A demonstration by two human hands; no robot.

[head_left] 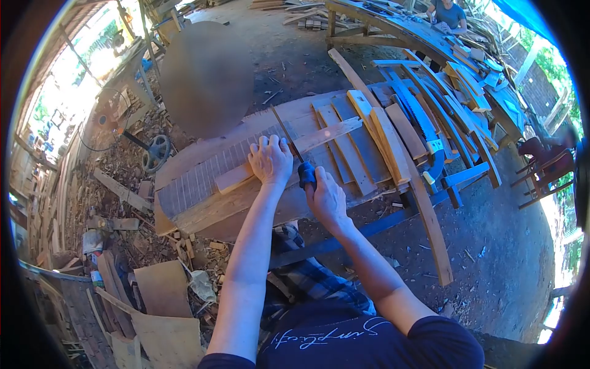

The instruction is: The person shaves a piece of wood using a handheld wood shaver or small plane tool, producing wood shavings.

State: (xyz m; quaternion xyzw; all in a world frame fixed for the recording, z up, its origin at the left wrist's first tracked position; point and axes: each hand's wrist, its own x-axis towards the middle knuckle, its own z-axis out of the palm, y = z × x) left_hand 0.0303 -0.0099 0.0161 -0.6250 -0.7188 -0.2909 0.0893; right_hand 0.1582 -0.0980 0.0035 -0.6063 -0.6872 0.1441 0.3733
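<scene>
My right hand (326, 195) is closed around the dark handle of a handsaw (286, 129). Its long narrow blade, seen nearly edge-on, points away from me and crosses a light wooden strip (322, 134). Just left of the blade, my left hand (271, 160) lies over the strip with fingers bent, pressing it down. The strip slants across a wide wooden workbench (215, 206), on top of a row of thin dark slats (203, 175). Part of the strip is hidden beneath my left hand.
Several boards (387, 138) lie on the bench's right side, with a blue saw (415, 111) among them. A long plank (430, 234) juts toward me. Scraps and shavings cover the ground at left, near a handwheel (157, 152). Another person (448, 15) is at the far right.
</scene>
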